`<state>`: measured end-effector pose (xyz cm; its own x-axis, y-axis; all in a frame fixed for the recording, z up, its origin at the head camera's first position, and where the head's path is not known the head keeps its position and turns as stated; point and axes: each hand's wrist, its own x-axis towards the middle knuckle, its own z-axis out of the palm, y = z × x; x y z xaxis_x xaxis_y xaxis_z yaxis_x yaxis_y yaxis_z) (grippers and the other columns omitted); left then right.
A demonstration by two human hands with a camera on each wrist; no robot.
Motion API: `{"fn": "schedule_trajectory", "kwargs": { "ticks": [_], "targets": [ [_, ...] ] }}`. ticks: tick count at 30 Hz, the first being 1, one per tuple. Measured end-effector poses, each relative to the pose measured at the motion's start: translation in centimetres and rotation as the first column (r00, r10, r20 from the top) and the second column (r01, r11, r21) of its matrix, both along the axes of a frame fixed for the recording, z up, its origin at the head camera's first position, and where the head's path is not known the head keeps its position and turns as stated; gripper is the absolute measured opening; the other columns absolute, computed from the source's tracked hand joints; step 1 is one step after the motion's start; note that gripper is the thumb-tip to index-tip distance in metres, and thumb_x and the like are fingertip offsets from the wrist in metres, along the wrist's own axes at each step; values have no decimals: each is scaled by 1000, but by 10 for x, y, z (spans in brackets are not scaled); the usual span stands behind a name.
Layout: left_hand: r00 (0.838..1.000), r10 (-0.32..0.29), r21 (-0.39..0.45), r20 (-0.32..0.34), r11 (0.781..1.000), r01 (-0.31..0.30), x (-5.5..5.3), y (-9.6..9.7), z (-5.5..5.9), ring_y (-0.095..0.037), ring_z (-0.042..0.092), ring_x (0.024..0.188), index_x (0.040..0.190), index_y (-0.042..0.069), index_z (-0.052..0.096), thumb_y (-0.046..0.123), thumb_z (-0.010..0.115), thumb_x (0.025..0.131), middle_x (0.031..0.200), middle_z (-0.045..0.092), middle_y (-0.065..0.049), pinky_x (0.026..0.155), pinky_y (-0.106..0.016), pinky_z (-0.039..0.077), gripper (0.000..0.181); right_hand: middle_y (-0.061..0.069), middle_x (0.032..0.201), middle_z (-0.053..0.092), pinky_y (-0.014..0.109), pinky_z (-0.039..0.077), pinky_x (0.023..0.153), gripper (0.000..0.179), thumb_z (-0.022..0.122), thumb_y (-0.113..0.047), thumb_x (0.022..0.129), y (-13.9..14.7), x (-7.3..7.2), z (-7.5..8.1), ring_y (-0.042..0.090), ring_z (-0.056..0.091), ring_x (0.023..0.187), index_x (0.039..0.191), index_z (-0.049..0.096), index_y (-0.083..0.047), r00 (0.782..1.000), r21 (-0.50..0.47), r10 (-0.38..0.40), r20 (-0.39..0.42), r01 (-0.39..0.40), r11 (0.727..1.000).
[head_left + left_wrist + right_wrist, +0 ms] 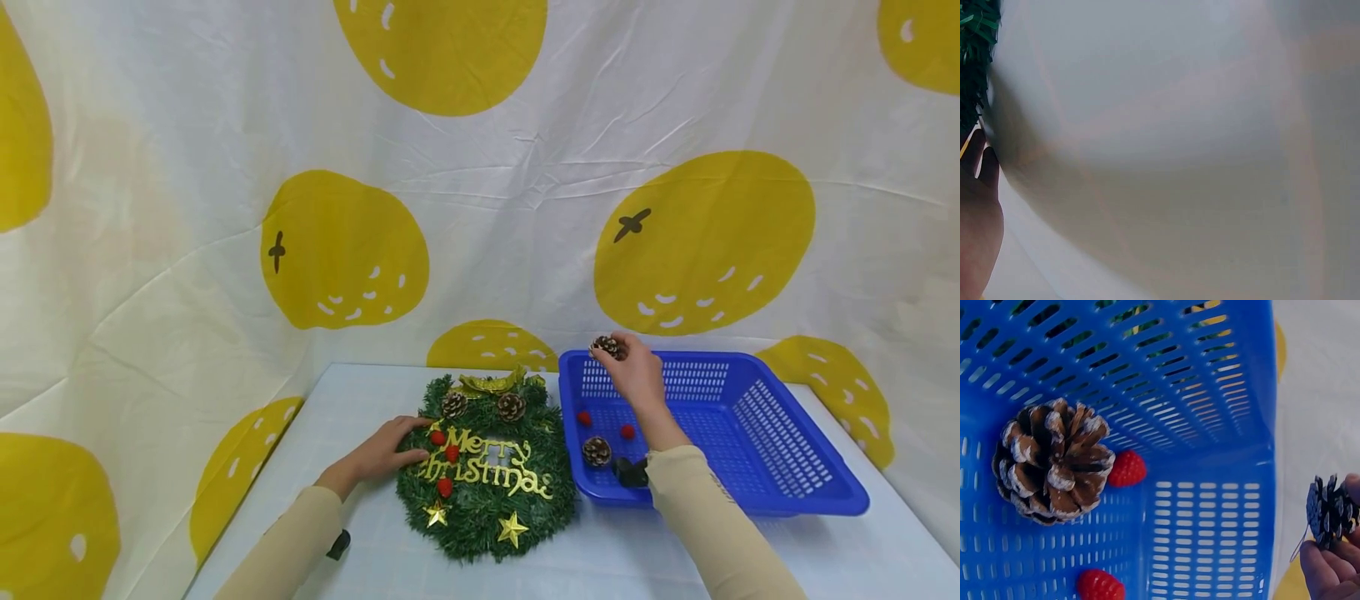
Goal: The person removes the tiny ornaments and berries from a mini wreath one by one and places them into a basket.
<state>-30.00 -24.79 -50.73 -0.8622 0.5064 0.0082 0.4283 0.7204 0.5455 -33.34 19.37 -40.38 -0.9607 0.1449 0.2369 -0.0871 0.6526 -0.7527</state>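
Note:
A green Christmas wreath (487,521) lies flat on the table, with gold "Merry Christmas" lettering (495,479), gold stars, red berries, a gold bow (491,383) and two pine cones near its top. My left hand (386,450) rests at the wreath's left edge, fingers extended onto the greenery. In my right hand (637,375) I pinch a pine cone (606,347) above the far left rim of a blue plastic basket (765,442). The right wrist view shows this pine cone (1329,509) with a thin thread loop hanging from it.
Inside the basket's left end lie another snow-tipped pine cone (1054,462) and two red berries, one berry (1127,469) right beside that cone. The basket stands just right of the wreath. A white curtain (510,250) with yellow fruit prints hangs behind the table (360,567).

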Motion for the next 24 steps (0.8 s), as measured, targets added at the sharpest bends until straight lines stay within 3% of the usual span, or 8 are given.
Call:
{"fn": "schedule_trajectory", "kwargs": {
  "ticks": [5,11,18,24],
  "targets": [
    [1000,3,-5,-3,1000,-3,0,0,-1,-37,37,136,147,17,43,50,60,95,145,43,-14,108,-59,30,64,26,138,52,57,42,97,64,63,-36,96,3,-1,-2,42,51,123,144,44,0,996,43,68,50,-70,997],
    [1000,5,-9,-7,1000,-5,0,-1,-2,-38,37,136,147,17,44,48,60,95,145,43,-13,107,-59,30,63,29,135,52,57,44,95,57,57,-33,99,3,-3,-5,45,50,121,142,45,3,976,122,150,161,-170,978],
    [1000,7,-6,-14,1000,-7,0,-1,-3,-37,37,136,147,17,44,50,59,95,145,43,-13,107,-59,30,63,30,124,58,55,47,89,49,62,-26,95,2,-1,-9,46,55,111,129,55,9,949,243,170,264,-237,941],
    [1000,-6,-3,-21,1000,6,1,0,-1,-38,38,135,146,17,44,50,59,95,145,43,-14,107,-59,31,63,30,123,58,55,47,88,45,64,-22,93,2,0,-12,47,55,110,125,57,10,937,238,176,302,-254,937]
  ]
}}
